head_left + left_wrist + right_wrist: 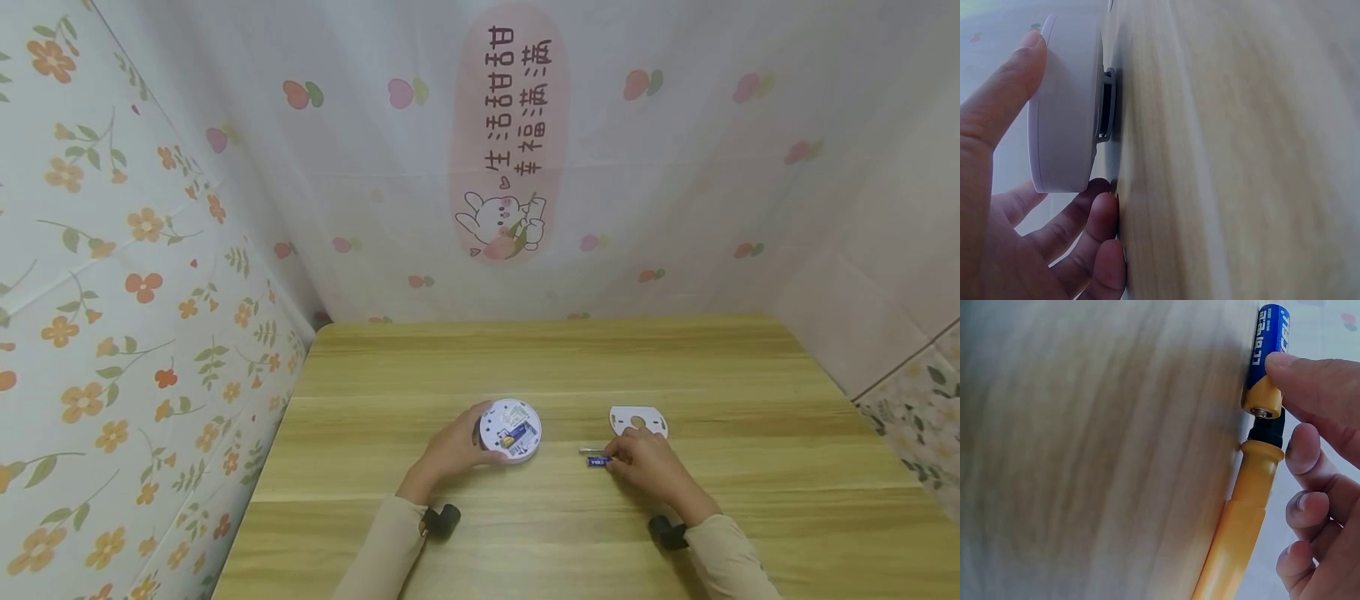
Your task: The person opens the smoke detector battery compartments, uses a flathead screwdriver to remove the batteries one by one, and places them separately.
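My left hand (456, 443) grips a round white smoke detector (491, 423) by its edge, low over the table. Its back faces up, and a blue battery (517, 435) lies in the open compartment. In the left wrist view, the thumb lies along the detector's (1066, 112) rim and the other fingers curl around its lower side. My right hand (651, 463) pinches a loose blue-and-yellow battery (1266, 353) between thumb and forefinger. Right beside that battery lies a screwdriver with a yellow handle (1238, 525); its metal shaft (594, 452) shows in the head view.
A flat white mounting plate (622, 415) with a central hole lies just beyond my right hand. The wooden table (420, 367) meets a printed curtain (360, 192) at the back, with floral cloth (112, 317) along the left.
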The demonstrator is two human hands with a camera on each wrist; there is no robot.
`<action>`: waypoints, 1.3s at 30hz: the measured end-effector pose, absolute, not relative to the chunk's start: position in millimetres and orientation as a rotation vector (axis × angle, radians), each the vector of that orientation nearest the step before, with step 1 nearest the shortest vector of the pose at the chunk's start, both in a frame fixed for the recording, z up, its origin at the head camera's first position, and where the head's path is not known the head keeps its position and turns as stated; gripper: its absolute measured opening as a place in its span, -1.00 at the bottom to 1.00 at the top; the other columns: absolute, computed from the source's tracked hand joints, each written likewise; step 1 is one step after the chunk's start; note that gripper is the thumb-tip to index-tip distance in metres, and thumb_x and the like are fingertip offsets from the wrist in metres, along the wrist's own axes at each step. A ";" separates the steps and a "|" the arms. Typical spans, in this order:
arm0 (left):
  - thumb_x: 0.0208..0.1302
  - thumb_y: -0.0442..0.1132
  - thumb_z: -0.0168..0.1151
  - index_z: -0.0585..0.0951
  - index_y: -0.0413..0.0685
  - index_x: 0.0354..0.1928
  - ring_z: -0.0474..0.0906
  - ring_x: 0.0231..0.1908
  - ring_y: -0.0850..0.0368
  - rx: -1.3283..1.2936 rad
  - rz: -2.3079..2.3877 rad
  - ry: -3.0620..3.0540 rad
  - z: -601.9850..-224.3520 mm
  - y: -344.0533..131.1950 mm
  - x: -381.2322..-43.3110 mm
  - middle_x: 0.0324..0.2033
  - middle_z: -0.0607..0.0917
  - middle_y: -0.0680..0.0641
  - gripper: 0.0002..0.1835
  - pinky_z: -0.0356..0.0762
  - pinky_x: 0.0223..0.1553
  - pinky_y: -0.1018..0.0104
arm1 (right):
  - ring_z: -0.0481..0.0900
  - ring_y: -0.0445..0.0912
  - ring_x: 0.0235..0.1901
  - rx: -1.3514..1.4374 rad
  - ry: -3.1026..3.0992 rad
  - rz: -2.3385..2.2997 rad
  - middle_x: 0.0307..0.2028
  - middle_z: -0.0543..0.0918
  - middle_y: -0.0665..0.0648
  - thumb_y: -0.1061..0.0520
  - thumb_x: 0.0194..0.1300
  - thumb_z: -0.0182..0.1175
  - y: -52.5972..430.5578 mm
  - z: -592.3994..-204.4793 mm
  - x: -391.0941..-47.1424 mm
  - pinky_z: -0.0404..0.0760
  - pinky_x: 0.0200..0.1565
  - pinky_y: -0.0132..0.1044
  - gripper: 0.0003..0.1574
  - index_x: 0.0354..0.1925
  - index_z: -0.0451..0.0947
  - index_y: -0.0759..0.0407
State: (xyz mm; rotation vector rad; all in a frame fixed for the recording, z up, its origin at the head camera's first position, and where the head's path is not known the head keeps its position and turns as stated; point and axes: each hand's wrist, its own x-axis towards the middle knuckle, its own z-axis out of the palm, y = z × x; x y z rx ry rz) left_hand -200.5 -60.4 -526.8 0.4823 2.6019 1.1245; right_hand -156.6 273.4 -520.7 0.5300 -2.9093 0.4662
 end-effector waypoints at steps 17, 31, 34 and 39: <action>-0.08 0.23 0.46 0.15 0.12 0.48 0.26 0.39 -0.14 0.479 1.100 2.605 -525.6 -61.5 -199.5 0.42 0.30 -0.10 0.09 0.24 0.33 -0.17 | 0.43 -0.30 -0.40 0.570 -2.799 0.739 -0.46 0.52 -0.12 0.25 -0.03 0.45 274.1 -513.5 -161.3 0.48 -0.32 -0.33 -0.80 -0.37 0.67 0.09; 0.06 0.20 0.37 0.28 0.18 0.41 0.50 0.17 -0.04 0.503 1.184 2.585 -522.6 -70.8 -198.0 0.20 0.57 -0.07 -0.13 0.39 0.21 -0.11 | 0.42 -0.29 -0.40 0.614 -2.815 0.870 -0.46 0.57 -0.11 0.21 0.11 0.38 244.9 -496.1 -169.7 0.35 -0.29 -0.36 -0.85 -0.28 0.68 0.16; 0.15 0.14 0.32 0.31 0.13 0.40 0.54 0.09 -0.02 0.499 1.195 2.589 -524.3 -71.8 -197.2 0.14 0.61 -0.09 -0.22 0.45 0.15 -0.07 | 0.42 -0.27 -0.38 0.594 -2.840 0.918 -0.44 0.57 -0.09 0.20 0.12 0.37 237.4 -495.3 -171.2 0.39 -0.30 -0.38 -0.86 -0.27 0.68 0.15; 0.20 0.10 0.30 0.34 0.10 0.37 0.55 -0.09 0.12 0.484 1.213 2.590 -526.6 -72.1 -196.8 0.08 0.65 -0.07 -0.28 0.51 -0.03 0.13 | 0.45 -0.22 -0.35 0.619 -2.843 0.978 -0.39 0.60 -0.04 0.20 0.16 0.35 224.6 -496.7 -173.1 0.48 -0.31 -0.38 -0.86 -0.26 0.68 0.18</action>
